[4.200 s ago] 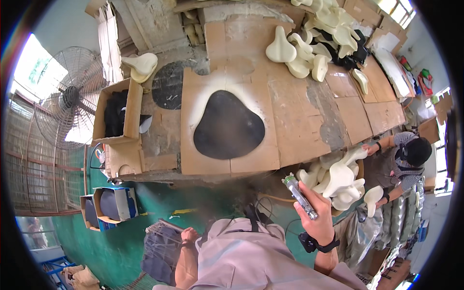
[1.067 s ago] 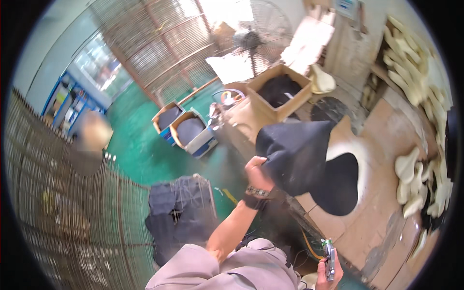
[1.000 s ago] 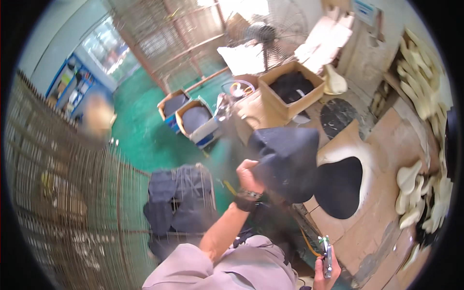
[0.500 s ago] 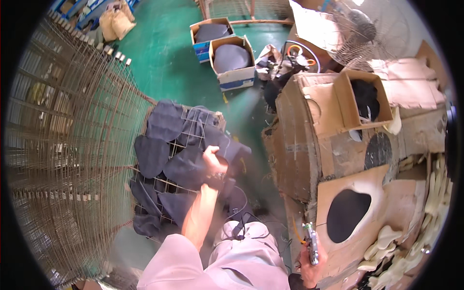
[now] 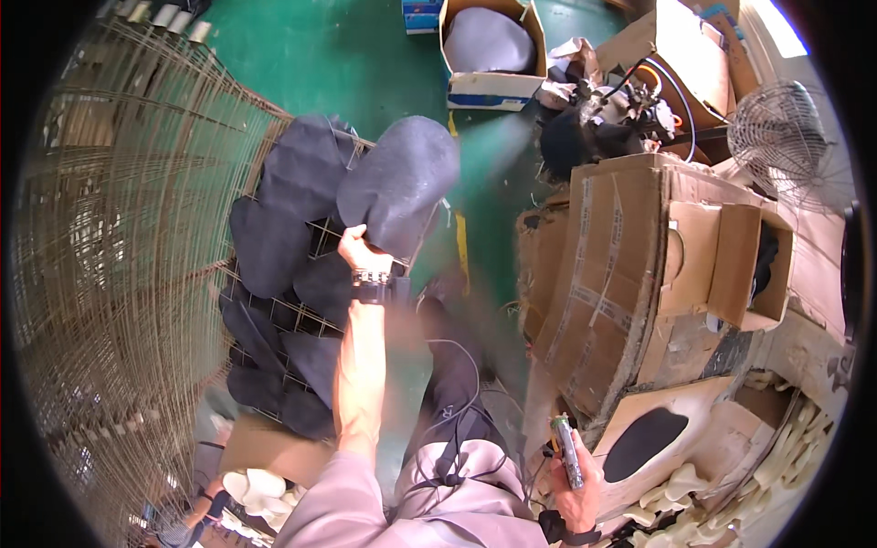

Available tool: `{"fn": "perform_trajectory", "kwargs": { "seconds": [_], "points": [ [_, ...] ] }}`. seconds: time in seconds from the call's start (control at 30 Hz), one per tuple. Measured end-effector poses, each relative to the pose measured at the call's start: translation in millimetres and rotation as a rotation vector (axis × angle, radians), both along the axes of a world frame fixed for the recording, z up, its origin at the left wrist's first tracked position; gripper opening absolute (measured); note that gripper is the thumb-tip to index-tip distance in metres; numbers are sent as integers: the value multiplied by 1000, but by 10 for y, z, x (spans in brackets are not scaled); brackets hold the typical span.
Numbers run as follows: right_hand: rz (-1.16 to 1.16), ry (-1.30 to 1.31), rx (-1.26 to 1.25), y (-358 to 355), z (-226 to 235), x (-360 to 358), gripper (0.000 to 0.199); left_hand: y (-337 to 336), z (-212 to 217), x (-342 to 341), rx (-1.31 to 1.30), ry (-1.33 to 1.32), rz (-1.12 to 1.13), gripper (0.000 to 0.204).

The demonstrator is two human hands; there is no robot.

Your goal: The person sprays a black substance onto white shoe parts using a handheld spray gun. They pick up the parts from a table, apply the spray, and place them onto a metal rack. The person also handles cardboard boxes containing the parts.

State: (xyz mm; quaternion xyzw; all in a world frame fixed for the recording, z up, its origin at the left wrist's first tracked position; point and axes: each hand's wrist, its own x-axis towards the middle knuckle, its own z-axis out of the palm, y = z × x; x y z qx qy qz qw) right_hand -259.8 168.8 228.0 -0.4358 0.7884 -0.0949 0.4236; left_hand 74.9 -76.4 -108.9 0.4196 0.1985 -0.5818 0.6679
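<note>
My left hand (image 5: 359, 252) pinches the near edge of a dark grey, rounded flexible pad (image 5: 402, 173). The pad is raised over the far right part of a wire mesh rack (image 5: 320, 239). Several similar dark pads (image 5: 269, 248) lie spread on that mesh, left of and below my hand. At the lower right, my right hand (image 5: 575, 493) is closed around a silver spray gun (image 5: 568, 452), beside the cardboard-covered bench. Its trigger side is mostly hidden by my fingers.
Stacked wire racks (image 5: 137, 256) fill the left side. A box with a grey pad (image 5: 493, 87) sits on the green floor ahead. To the right stand a large carton (image 5: 603, 265), a cutout board (image 5: 703, 397) and a fan (image 5: 776, 132). A co-worker's arm (image 5: 203, 507) shows lower left.
My left hand has moved forward and left and now holds a pad up off the rack. The view has shifted. My right hand keeps the spray gun beside the bench.
</note>
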Motion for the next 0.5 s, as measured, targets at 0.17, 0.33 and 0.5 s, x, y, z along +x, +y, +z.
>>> {"fn": "perform_trajectory", "kwargs": {
  "seconds": [0.17, 0.33, 0.5],
  "points": [
    [38, 22, 65, -355, -288, 170, 50, 179, -1103, 614, 129, -100, 63, 43],
    [123, 26, 57, -518, -331, 251, 53, 585, -1760, 938, 813, -1102, -724, 102],
    [158, 25, 42, -485, -323, 181, 53, 919, -1072, 637, 409, -1041, -870, 72]
  ]
}}
